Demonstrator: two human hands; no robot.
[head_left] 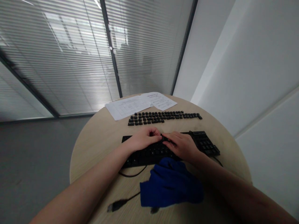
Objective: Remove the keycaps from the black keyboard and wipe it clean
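Note:
My left hand (145, 138) is over the upper middle of a black keyboard (142, 158), with thumb and index fingertip pinched together. My right hand (182, 145) comes in from the other side, its fingers bent and its fingertips almost meeting those of the left. A small dark piece seems to sit between the fingertips, too small to name. Both hands cover part of the keys. Beyond the keyboard, several loose black keycaps (149, 119) lie in rows on the table.
A blue cloth (171, 186) lies crumpled against the keyboard's near edge. A cable with a USB plug (118, 205) sticks out from under it. Printed paper sheets (130, 106) rest at the far side of the round wooden table (93, 146). A white wall (263, 77) stands at the right.

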